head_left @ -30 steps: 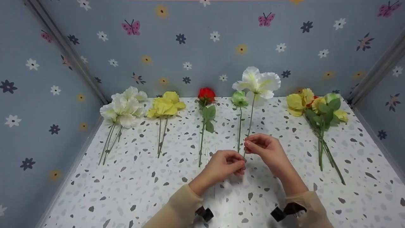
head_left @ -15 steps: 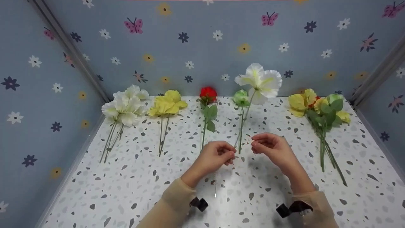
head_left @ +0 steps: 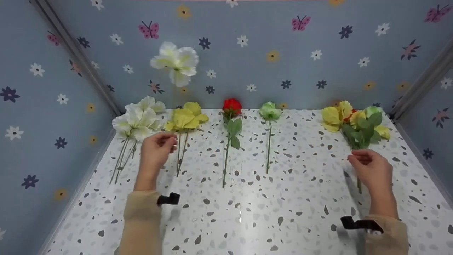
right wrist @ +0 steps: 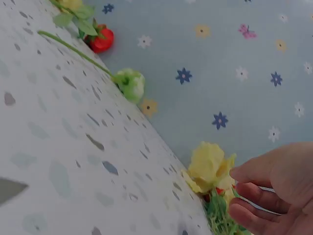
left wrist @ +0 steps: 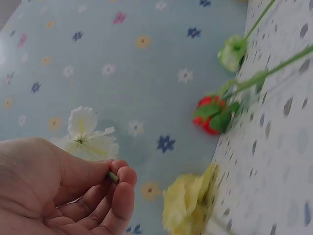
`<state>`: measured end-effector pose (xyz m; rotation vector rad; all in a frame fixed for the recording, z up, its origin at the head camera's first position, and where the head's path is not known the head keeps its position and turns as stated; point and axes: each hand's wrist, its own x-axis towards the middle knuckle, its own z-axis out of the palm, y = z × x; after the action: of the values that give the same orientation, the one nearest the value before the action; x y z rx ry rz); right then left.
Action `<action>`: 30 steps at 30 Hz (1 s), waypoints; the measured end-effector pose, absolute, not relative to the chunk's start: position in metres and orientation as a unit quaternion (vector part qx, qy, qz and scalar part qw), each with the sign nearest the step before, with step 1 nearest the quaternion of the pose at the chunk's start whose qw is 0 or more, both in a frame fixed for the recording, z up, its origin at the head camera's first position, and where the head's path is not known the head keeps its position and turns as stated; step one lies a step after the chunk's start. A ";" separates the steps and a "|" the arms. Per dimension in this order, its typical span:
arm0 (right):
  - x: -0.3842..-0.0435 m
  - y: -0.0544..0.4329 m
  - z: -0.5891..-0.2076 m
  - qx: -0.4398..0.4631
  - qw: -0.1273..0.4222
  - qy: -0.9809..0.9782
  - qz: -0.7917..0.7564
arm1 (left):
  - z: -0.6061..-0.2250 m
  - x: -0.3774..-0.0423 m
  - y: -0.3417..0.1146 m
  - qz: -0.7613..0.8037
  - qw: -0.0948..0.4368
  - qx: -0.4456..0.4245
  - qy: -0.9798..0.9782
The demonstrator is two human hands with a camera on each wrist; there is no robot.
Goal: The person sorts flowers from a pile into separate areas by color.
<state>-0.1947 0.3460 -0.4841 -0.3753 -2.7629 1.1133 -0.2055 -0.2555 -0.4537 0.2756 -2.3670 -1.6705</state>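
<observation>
The head view has the person's left hand [head_left: 155,150] with thumb and fingertips pinched together on the stem of a white flower [head_left: 176,63]; the left wrist view shows the stem's green end poking out between them. The bloom stands upright against the patterned wall [head_left: 247,60], above the tabletop's far edge. The right hand's [head_left: 374,171] fingers are loosely bent, a narrow gap between them and the thumb, gripping nothing. It is over the stems of a mixed bunch [head_left: 368,124] at the tabletop's far right corner; whether it touches them, one cannot tell. By the left hand lie yellow flowers [head_left: 185,118] and, at the far left corner, a white cluster [head_left: 138,120]. A red flower [head_left: 231,107] and a green flower [head_left: 270,111] lie along the middle of the far edge of the speckled tabletop [head_left: 283,216], stems toward the near edge.
</observation>
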 end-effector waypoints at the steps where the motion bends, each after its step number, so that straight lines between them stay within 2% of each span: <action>1: -0.194 0.352 -0.486 -0.137 0.071 -0.918 0.366 | -0.455 -0.204 -0.269 -0.557 0.131 0.113 -0.812; 5: -0.192 0.366 -0.495 -0.176 0.070 -0.915 0.356 | -0.460 -0.194 -0.311 -0.486 0.173 0.185 -0.836; 9: -0.191 0.372 -0.501 -0.205 0.052 -0.911 0.353 | -0.470 -0.187 -0.337 -0.426 0.181 0.233 -0.855; 13: -0.191 0.375 -0.504 -0.224 0.036 -0.907 0.355 | -0.483 -0.185 -0.349 -0.402 0.171 0.254 -0.863; 18: -0.189 0.380 -0.509 -0.214 0.043 -0.914 0.343 | -0.496 -0.185 -0.353 -0.381 0.157 0.261 -0.873; 25: -0.188 0.382 -0.511 -0.194 0.041 -0.918 0.344 | -0.504 -0.183 -0.361 -0.347 0.115 0.258 -0.894; 30: -0.191 0.380 -0.509 -0.205 0.027 -0.912 0.356 | -0.506 -0.181 -0.363 -0.344 0.111 0.268 -0.893</action>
<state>-0.1909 0.3801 -0.5089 -0.6326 -2.8162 1.0989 -0.1810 -0.3632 -0.5063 0.7886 -2.6236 -1.0091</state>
